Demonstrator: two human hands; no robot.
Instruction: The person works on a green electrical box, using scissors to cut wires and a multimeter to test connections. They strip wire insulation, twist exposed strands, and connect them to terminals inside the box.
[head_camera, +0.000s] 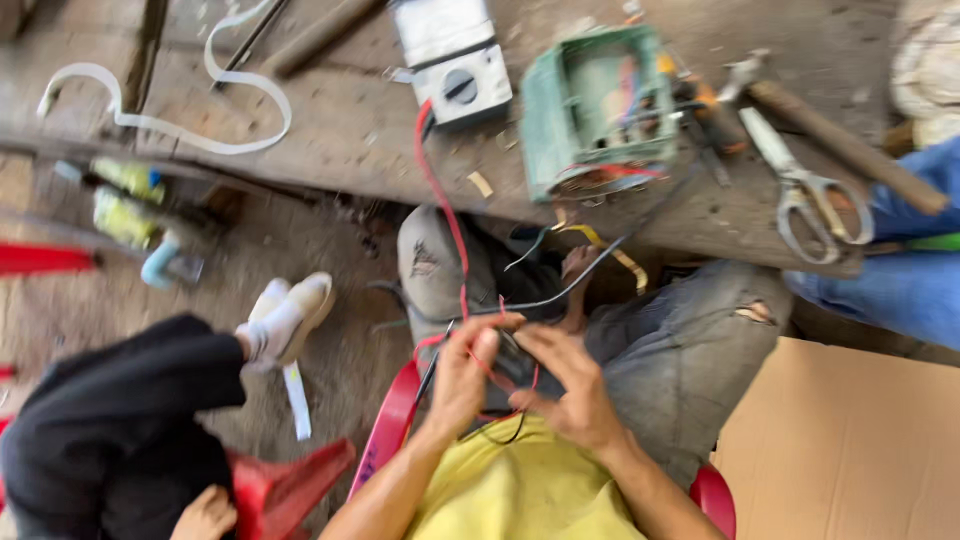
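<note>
1. Red wire (440, 190) runs from the grey meter (452, 55) on the wooden tabletop (340, 130) down to your hands.
2. Your left hand (462, 375) and right hand (570, 385) both close their grip on a small dark part (515, 365), held in your lap just below the tabletop edge.
3. Right of the meter sits an opened green housing (595, 105); further right lie scissors (810, 185).
4. Left of the meter a white strap (170, 125) curls.
5. Below the tabletop's left end, another person's dark-trousered leg (130, 400) and white sock (285, 320) crowd your left elbow.
6. Cardboard (850, 440) lies at your right.
</note>
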